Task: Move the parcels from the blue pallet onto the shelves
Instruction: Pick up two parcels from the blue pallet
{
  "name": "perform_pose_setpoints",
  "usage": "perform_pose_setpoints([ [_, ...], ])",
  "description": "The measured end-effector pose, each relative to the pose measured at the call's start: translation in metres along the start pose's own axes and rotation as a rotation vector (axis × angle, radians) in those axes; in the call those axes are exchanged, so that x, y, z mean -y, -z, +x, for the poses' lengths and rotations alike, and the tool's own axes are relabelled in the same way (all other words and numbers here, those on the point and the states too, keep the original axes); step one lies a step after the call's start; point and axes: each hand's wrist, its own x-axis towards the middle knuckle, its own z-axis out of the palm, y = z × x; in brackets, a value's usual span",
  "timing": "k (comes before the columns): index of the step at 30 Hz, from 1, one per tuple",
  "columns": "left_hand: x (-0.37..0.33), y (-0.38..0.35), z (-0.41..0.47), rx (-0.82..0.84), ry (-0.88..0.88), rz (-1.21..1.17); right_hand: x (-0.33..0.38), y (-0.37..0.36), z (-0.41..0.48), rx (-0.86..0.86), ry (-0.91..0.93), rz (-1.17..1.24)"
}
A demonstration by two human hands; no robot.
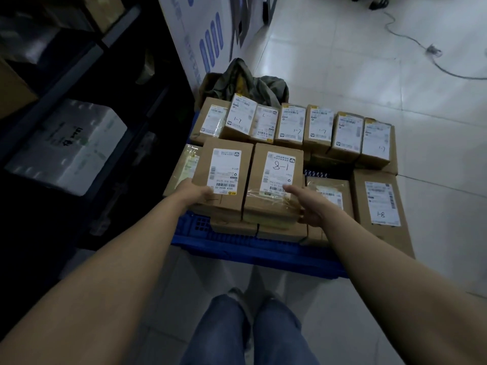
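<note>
Parcels stacked on blue pallet, frame centre. Dark shelves at left, contents murky. Left hand grips near corner of left top parcel. Right hand clasps side of parcel marked 1-8, thumb on top. Step, likely: picking up pair. Next: lift both level, turn left toward shelf. Fingertips hidden behind boxes.

Single head-worn wide-angle view, aimed forward and steeply downward. Both forearms enter from the lower corners and converge on the left hand and right hand near frame centre. The blue pallet of parcels fills the middle, close enough for the hands to reach. Shelves border the left edge, tiled floor spreads upper right, and the wearer's legs occupy the bottom.
</note>
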Motion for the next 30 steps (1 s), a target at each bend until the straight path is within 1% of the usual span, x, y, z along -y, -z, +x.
perform_pose_setpoints([
  [3,0.002,0.004,0.009,0.029,0.042,-0.142,-0.001,0.001,0.006,-0.019,0.010,0.091],
  [6,0.005,0.007,0.010,-0.027,0.077,-0.221,-0.004,0.001,0.006,-0.028,0.014,0.159],
  [11,0.016,0.006,0.004,-0.002,0.143,-0.345,-0.008,-0.003,0.000,-0.021,-0.002,0.209],
  [14,0.026,0.003,0.001,0.024,0.155,-0.403,-0.010,-0.003,0.001,-0.010,0.015,0.190],
  [18,0.037,-0.005,0.002,0.084,0.154,-0.436,-0.017,-0.004,0.006,-0.015,0.043,0.113],
  [21,0.042,-0.011,0.003,0.081,0.153,-0.473,-0.019,-0.005,0.005,0.063,0.030,0.065],
  [25,0.047,-0.011,0.002,0.083,0.126,-0.406,-0.017,-0.004,0.001,0.088,0.056,0.045],
  [30,0.033,0.005,-0.011,0.212,0.120,-0.424,-0.012,0.000,-0.011,0.078,0.131,0.101],
])
